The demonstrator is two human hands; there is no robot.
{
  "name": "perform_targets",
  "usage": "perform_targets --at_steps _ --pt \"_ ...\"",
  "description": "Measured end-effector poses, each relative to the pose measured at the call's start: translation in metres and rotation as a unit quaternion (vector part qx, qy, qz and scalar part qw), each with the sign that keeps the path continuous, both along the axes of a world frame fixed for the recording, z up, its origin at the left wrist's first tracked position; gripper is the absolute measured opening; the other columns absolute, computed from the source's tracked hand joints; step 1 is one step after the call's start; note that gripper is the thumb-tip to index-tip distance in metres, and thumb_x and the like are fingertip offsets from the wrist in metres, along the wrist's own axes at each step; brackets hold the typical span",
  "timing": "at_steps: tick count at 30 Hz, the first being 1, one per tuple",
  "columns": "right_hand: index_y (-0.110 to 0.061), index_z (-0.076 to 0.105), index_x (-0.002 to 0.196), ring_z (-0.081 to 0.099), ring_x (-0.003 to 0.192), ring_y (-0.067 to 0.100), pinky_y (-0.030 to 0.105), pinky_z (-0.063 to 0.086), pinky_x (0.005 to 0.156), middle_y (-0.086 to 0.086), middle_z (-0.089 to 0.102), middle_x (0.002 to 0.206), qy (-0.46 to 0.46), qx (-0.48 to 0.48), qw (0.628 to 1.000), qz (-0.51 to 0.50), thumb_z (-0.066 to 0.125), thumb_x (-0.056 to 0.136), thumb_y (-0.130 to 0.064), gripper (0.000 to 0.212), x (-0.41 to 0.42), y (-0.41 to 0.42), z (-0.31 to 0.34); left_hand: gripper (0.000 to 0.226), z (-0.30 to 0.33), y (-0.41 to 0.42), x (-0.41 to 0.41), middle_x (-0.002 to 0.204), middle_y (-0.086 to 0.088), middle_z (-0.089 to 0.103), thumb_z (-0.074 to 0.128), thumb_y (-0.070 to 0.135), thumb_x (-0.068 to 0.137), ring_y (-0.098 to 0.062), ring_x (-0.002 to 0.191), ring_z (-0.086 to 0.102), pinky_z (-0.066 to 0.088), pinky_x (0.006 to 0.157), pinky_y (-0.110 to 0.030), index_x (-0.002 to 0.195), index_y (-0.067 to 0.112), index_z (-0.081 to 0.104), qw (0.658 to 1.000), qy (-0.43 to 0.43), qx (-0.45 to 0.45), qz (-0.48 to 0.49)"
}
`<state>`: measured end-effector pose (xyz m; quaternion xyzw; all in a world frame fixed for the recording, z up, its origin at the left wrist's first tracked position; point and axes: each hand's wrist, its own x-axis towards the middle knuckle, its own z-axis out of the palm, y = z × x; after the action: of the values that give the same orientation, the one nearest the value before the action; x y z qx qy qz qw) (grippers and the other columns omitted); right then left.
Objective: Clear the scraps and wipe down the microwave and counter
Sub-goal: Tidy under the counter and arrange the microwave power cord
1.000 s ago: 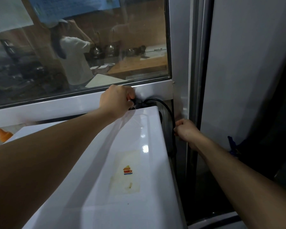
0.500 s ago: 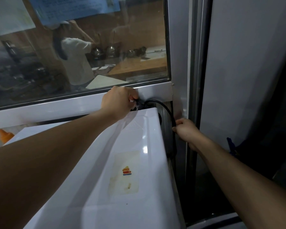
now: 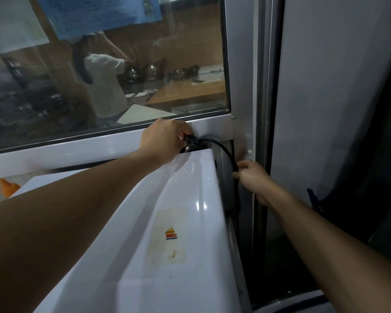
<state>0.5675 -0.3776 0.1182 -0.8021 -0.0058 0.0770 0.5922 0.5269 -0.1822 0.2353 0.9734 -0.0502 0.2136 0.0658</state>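
Our left grip (image 3: 165, 141) curls around a black plug (image 3: 191, 141) just behind the back top edge of the white microwave (image 3: 178, 267), below a window (image 3: 122, 75). Our right grip (image 3: 252, 177) pinches the black cord (image 3: 224, 152) beside the microwave's right side, near a metal frame (image 3: 244, 86). A worn sticker (image 3: 169, 236) sits on the microwave's top.
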Motion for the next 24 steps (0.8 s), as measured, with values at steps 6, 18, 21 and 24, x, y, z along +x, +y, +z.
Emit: perform_targets --at_steps 6,18,21,24 --pt "-0.009 0.042 0.137 0.046 0.124 0.025 0.029 0.038 0.095 0.010 0.047 0.138 -0.007 0.001 1.000 -0.001 0.054 0.091 -0.007 0.047 -0.002 -0.001 0.004 0.029 0.003 -0.005 -0.002 0.095 0.009 0.069 0.062 0.011 0.084 -0.017 0.092 0.063 0.055 0.074 -0.036 0.104 0.031 0.068 1.000 0.002 -0.003 -0.004" --pt "-0.010 0.040 0.139 0.043 0.128 0.025 0.030 0.035 0.099 0.010 0.044 0.142 -0.006 0.000 1.000 0.009 0.052 0.093 -0.007 0.048 -0.006 -0.004 0.010 0.032 0.004 -0.008 -0.003 0.098 0.010 0.068 0.063 0.010 0.082 -0.016 0.093 0.062 0.053 0.074 -0.034 0.105 0.032 0.068 1.000 0.002 0.003 -0.003" --pt "-0.010 0.039 0.140 0.043 0.128 0.025 0.030 0.035 0.098 0.010 0.044 0.142 -0.008 0.001 1.000 0.012 0.052 0.093 -0.008 0.049 -0.006 -0.004 0.012 0.031 0.005 -0.008 -0.002 0.098 0.010 0.068 0.064 0.012 0.082 -0.016 0.093 0.062 0.053 0.073 -0.033 0.106 0.031 0.068 1.000 -0.002 0.008 -0.006" --pt "-0.009 0.038 0.140 0.043 0.128 0.025 0.028 0.035 0.096 0.010 0.044 0.142 -0.009 0.006 1.000 0.015 0.053 0.093 -0.009 0.050 -0.008 -0.004 0.014 0.029 0.005 -0.007 -0.003 0.097 0.010 0.067 0.067 0.015 0.082 -0.017 0.093 0.061 0.053 0.074 -0.035 0.107 0.030 0.067 1.000 -0.005 0.008 -0.007"
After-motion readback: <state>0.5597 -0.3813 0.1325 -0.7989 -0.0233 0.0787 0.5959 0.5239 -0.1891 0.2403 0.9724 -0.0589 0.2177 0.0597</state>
